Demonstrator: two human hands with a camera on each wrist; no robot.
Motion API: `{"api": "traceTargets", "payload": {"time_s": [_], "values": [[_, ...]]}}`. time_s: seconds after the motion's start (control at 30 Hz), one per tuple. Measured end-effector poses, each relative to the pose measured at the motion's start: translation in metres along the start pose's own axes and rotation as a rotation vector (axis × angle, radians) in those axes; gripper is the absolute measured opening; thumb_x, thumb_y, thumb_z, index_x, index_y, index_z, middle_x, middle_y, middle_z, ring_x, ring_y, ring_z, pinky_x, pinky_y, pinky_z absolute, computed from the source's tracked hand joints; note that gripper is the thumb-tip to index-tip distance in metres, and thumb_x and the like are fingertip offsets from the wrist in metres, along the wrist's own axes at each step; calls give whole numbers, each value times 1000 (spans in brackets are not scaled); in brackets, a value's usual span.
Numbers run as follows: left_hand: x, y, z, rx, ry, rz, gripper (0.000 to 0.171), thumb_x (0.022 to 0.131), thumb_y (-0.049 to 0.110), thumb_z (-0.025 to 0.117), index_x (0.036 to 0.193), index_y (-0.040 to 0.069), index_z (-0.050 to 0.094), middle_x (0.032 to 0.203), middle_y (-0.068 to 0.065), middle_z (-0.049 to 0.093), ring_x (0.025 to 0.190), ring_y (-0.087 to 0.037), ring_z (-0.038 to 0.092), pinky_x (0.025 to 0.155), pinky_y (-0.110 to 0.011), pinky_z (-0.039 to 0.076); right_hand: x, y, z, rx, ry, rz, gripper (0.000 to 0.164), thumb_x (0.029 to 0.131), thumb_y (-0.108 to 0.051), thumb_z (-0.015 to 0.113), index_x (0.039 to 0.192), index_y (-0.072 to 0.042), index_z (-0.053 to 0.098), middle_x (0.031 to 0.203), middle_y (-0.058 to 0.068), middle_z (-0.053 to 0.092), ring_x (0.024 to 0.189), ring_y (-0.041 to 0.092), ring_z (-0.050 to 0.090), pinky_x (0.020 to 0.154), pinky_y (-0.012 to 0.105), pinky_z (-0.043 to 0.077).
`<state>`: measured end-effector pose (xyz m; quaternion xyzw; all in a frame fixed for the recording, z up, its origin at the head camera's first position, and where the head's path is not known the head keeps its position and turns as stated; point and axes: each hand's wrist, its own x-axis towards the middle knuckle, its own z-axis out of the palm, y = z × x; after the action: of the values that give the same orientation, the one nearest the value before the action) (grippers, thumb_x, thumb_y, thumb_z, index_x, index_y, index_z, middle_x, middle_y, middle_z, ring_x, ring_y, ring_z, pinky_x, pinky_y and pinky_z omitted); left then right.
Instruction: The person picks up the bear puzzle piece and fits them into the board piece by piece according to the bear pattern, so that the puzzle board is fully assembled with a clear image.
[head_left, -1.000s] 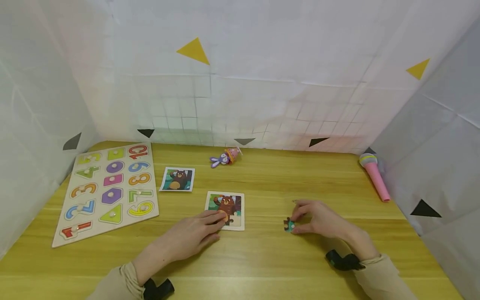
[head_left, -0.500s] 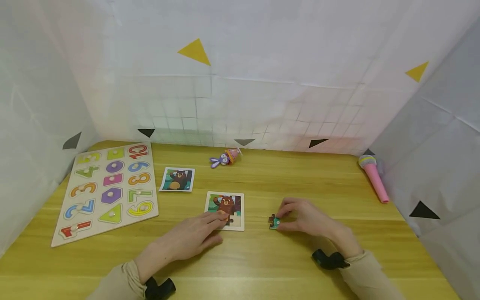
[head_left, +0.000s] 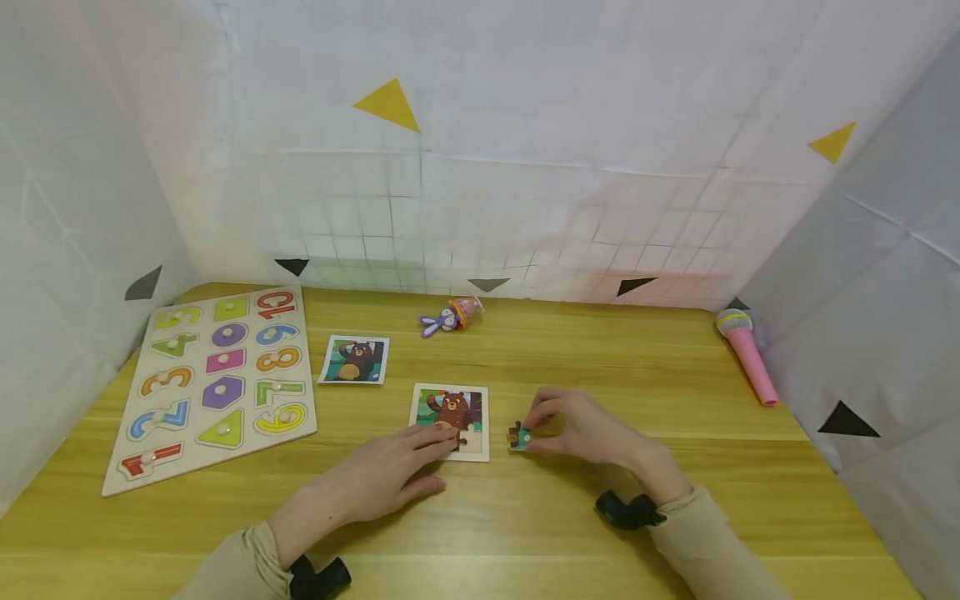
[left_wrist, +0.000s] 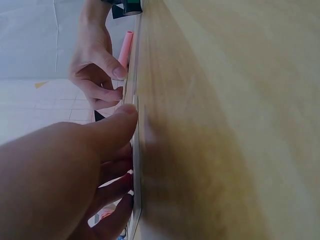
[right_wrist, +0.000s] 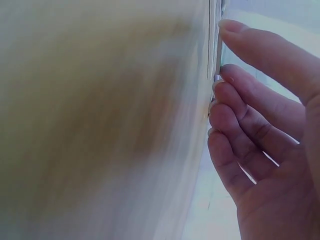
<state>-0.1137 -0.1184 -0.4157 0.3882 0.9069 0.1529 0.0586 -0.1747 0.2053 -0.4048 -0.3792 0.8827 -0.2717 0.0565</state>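
A small square bear jigsaw puzzle (head_left: 453,404) in a pale tray frame (head_left: 486,425) lies flat at the middle of the table. My left hand (head_left: 378,477) rests on its lower left, fingers extended and covering part of the bear. At the puzzle's lower right, a bare pale gap shows. Just right of the frame, my right hand (head_left: 585,427) pinches a brown and teal jigsaw piece (head_left: 518,437) between thumb and fingers, close over the table. The left wrist view shows the left fingers along the frame's edge (left_wrist: 137,165). In the right wrist view, the thumb and fingertips (right_wrist: 232,75) meet a thin edge.
A bear picture card (head_left: 356,360) lies behind and left of the puzzle. Farther left is a wooden number-and-shape peg board (head_left: 198,392). A purple rabbit toy (head_left: 448,317) lies at the back, a pink toy microphone (head_left: 752,358) at the right. White sheets (head_left: 525,100) enclose the table.
My right hand has slid left with the jigsaw piece, from well right of the puzzle to near its frame. The left hand has hardly moved on the puzzle.
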Motion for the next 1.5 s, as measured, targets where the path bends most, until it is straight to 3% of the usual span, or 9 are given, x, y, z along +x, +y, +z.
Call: {"api": "traceTargets", "payload": {"time_s": [0.5, 0.97, 1.33, 1.5], "values": [[1, 3, 0, -8, -35, -19, 58, 104, 46, 49, 153, 16, 44, 161, 1, 36, 146, -24, 37, 116, -45, 37, 16, -9, 10, -19, -10, 38, 20, 84, -33, 82, 98, -20, 77, 98, -13, 63, 90, 5, 61, 85, 29, 54], [3, 2, 1, -15, -15, -11, 60, 102, 49, 51, 152, 17, 44, 161, 0, 37, 145, -23, 38, 113, -46, 41, 42, -26, 25, -37, -18, -34, 18, 84, -29, 82, 97, -16, 77, 96, -8, 62, 88, 8, 59, 84, 27, 52], [5, 3, -1, -21, -21, -12, 61, 102, 48, 51, 152, 14, 44, 160, -3, 37, 145, -25, 38, 112, -46, 42, 45, -28, 27, -10, -27, -49, 20, 85, -26, 81, 98, -12, 77, 94, -2, 63, 85, 12, 61, 80, 26, 53], [6, 4, 0, -1, -40, -18, 60, 102, 49, 51, 154, 21, 41, 161, -2, 36, 146, -27, 37, 113, -48, 41, 44, -28, 28, -10, -30, -38, 20, 86, -28, 80, 99, -14, 77, 93, -2, 61, 84, 13, 60, 79, 26, 53]]}}
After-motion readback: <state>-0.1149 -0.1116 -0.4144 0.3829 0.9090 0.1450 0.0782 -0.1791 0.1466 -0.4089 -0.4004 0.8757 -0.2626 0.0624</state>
